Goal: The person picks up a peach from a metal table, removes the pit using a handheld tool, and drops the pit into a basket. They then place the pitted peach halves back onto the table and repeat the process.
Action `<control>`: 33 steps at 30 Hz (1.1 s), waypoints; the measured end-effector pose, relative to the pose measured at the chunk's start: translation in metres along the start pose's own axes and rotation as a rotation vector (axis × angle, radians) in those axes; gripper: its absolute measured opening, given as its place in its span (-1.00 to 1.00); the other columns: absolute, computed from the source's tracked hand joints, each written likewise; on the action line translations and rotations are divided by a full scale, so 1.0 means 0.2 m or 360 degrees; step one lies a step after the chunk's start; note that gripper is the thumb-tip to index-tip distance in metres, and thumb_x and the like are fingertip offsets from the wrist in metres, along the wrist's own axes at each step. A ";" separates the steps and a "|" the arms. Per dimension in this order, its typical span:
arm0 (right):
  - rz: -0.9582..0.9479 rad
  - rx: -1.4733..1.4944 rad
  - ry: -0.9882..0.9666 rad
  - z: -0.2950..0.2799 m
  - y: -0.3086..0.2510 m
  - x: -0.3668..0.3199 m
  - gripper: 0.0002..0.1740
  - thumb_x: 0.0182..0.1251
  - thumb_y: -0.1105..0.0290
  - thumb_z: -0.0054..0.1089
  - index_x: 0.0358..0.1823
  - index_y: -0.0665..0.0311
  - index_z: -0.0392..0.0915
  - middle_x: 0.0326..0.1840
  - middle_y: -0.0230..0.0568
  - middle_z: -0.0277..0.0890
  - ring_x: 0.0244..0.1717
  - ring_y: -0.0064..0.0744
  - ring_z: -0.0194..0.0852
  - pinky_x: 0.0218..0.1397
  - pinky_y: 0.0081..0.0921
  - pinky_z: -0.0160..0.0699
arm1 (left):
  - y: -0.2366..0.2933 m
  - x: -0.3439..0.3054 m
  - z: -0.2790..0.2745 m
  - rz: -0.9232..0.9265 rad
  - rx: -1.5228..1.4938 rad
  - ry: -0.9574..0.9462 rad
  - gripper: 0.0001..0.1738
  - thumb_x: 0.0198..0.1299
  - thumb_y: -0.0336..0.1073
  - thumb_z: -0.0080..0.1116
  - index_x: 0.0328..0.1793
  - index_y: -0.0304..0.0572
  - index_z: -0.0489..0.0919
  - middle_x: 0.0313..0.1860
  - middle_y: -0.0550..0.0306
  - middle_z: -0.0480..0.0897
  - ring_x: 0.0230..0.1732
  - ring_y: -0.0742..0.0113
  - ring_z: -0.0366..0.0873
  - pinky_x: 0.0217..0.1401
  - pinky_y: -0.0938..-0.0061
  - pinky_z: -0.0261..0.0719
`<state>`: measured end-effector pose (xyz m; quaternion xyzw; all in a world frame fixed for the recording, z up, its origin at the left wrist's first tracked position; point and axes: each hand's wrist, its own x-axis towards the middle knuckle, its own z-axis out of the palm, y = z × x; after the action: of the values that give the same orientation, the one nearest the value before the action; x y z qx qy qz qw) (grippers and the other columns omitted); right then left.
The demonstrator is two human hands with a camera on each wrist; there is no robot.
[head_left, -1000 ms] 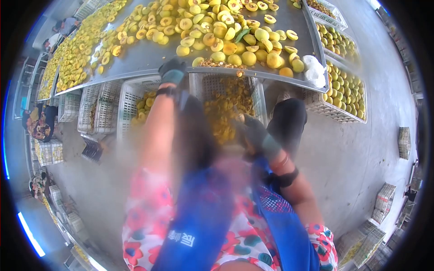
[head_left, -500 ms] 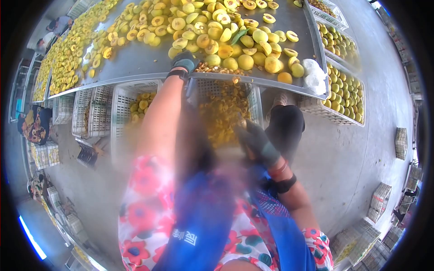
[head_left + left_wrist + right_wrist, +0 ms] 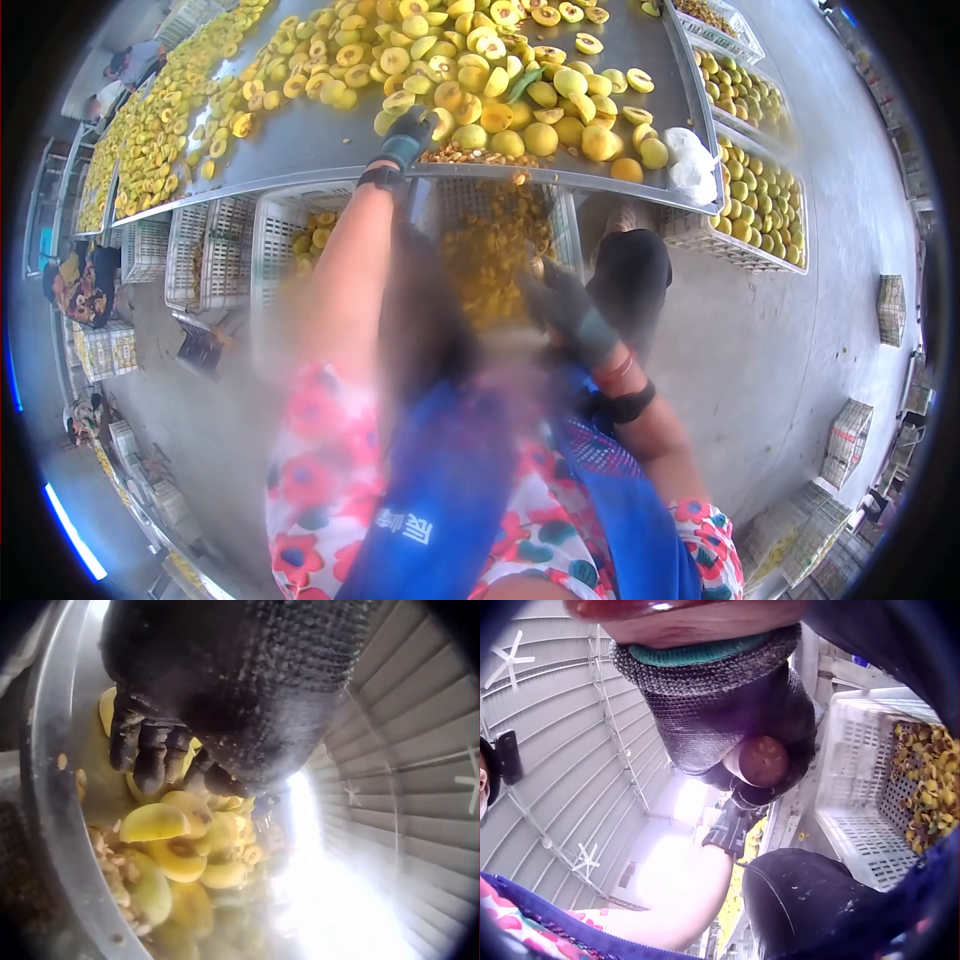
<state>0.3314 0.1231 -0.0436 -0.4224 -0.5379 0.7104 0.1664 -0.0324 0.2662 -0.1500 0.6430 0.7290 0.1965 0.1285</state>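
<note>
The gloved left hand is over the near edge of the metal table, at the heap of yellow fruit. In the left wrist view its fingers curl down around a yellow fruit, mostly hidden by the glove; cut halves and small pits lie beside it. The gloved right hand is low, over the right side of a crate of fruit pieces. In the right wrist view that hand grips a round brown handle; the tool's far end is hidden.
White crates stand under the table's near edge, and crates of whole fruit stand at its right. A white bag lies at the table's right corner. The person's dark-clad knee is beside the right hand.
The left hand has moved from the table's near edge forward and right onto the fruit, its fingers now around one. The right hand keeps its grip, nearly in place.
</note>
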 end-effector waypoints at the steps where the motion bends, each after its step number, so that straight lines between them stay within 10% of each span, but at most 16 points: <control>1: 0.0027 0.0009 -0.0001 0.01 -0.02 -0.02 -0.80 0.37 0.32 0.06 -0.29 0.32 0.38 -0.63 -0.43 0.34 -0.72 -0.69 0.27 -0.66 -0.63 0.29 | 0.04 0.03 0.02 -0.0318 -0.0091 -0.0093 -0.39 0.20 0.08 -0.01 0.21 -0.23 0.41 0.14 -0.25 0.51 0.18 -0.15 0.45 0.22 0.18 0.40; 6: -0.0476 -0.0342 0.0008 -0.04 0.04 -0.04 -0.80 0.37 0.32 0.06 -0.28 0.32 0.38 -0.62 -0.44 0.34 -0.71 -0.69 0.27 -0.66 -0.63 0.29 | 0.06 0.10 0.10 -0.0523 0.0014 -0.0182 -0.17 -0.02 0.19 0.19 0.23 -0.31 0.39 0.16 -0.30 0.50 0.19 -0.05 0.47 0.22 0.22 0.41; 12: -0.0088 0.0010 0.0030 -0.01 -0.03 -0.03 -0.81 0.36 0.33 0.09 -0.29 0.31 0.37 -0.60 -0.44 0.35 -0.68 -0.70 0.30 -0.64 -0.62 0.31 | 0.06 0.09 0.05 -0.0440 -0.0405 -0.0037 -0.19 -0.20 0.01 0.41 0.16 -0.32 0.44 0.01 -0.18 0.59 0.07 -0.03 0.54 0.08 0.28 0.49; 17: -0.0216 -0.0075 0.0150 0.04 -0.13 -0.06 -0.82 0.32 0.35 0.14 -0.25 0.31 0.39 -0.58 -0.48 0.34 -0.63 -0.73 0.34 -0.61 -0.66 0.34 | 0.65 -0.30 -0.38 -0.0393 -0.1136 -0.0156 -0.39 0.13 -0.05 0.19 0.22 -0.29 0.42 -0.09 0.04 0.61 -0.13 0.32 0.53 -0.02 0.48 0.49; 26: -0.0921 -0.0357 0.0381 0.11 -0.11 0.00 -0.71 0.18 0.41 0.22 -0.16 0.41 0.39 -0.42 0.15 0.52 -0.38 0.17 0.51 -0.35 -0.21 0.46 | 1.10 -0.89 -0.31 -0.0106 -0.1908 0.0166 -0.46 0.33 0.04 -0.05 0.18 -0.28 0.43 -0.03 0.08 0.58 -0.03 0.31 0.52 0.04 0.46 0.48; 33: -0.0870 -0.0425 0.0410 0.12 -0.13 -0.10 -0.75 0.19 0.43 0.20 -0.18 0.40 0.40 -0.43 0.10 0.54 -0.39 0.07 0.55 -0.35 -0.23 0.47 | 1.18 -0.98 -0.26 0.0266 -0.1568 0.0423 -0.52 0.39 0.01 -0.17 0.15 -0.22 0.45 -0.05 0.02 0.56 -0.05 0.27 0.52 0.02 0.41 0.49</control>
<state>0.3184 0.1030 -0.0093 -0.3668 -0.6942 0.5033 0.3608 0.1819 0.0880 -0.0090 0.5317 0.5060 0.6062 0.3062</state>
